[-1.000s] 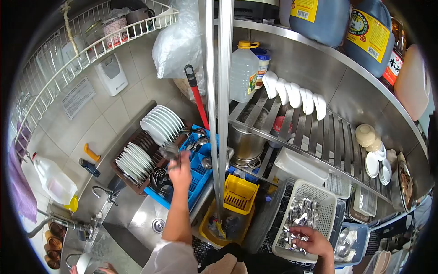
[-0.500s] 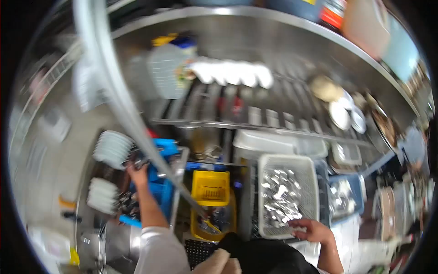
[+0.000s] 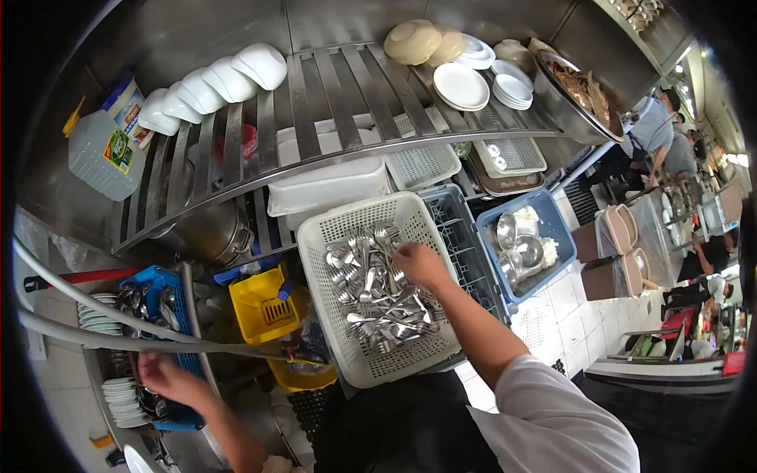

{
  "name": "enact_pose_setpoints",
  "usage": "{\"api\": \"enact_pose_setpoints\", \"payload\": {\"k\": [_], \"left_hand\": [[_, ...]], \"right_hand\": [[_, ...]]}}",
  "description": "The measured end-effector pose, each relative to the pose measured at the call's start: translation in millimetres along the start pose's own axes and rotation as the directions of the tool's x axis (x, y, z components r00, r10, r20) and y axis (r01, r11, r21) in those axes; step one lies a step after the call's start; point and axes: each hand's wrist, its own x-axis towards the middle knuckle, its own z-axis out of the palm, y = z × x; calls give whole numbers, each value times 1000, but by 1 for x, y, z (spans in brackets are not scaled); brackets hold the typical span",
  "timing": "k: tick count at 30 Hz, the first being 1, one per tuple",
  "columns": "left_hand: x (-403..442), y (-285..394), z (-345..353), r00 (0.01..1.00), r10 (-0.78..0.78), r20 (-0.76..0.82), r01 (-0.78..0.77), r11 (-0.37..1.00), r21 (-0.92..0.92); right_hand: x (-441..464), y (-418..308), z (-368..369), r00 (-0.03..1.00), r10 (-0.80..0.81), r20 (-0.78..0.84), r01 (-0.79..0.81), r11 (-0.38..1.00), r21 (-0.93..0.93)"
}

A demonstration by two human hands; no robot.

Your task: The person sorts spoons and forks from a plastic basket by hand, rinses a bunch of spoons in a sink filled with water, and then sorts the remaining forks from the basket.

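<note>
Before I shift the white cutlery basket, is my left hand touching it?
Apart. The head view shows the left hand well left of the white cutlery basket, with part of the yellow tub visible between them.

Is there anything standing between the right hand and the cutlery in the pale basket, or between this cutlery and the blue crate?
Nothing visible separates the right hand from the cutlery in the pale basket. Toward the blue crate, the yellow basket lies between, and a metal pole crosses the view in front of the crate.
</note>
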Motion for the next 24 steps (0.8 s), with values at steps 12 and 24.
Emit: {"api": "enact_pose_setpoints", "payload": {"k": [12, 24], "left_hand": [[-260, 71, 270, 460, -236, 856, -116, 940, 321], [-286, 26, 337, 424, -373, 825, -21, 907, 421]], "right_hand": [[30, 37, 26, 995, -18, 94, 51, 932, -358], [-2, 43, -43, 855, -519, 16, 517, 853, 76]]}}
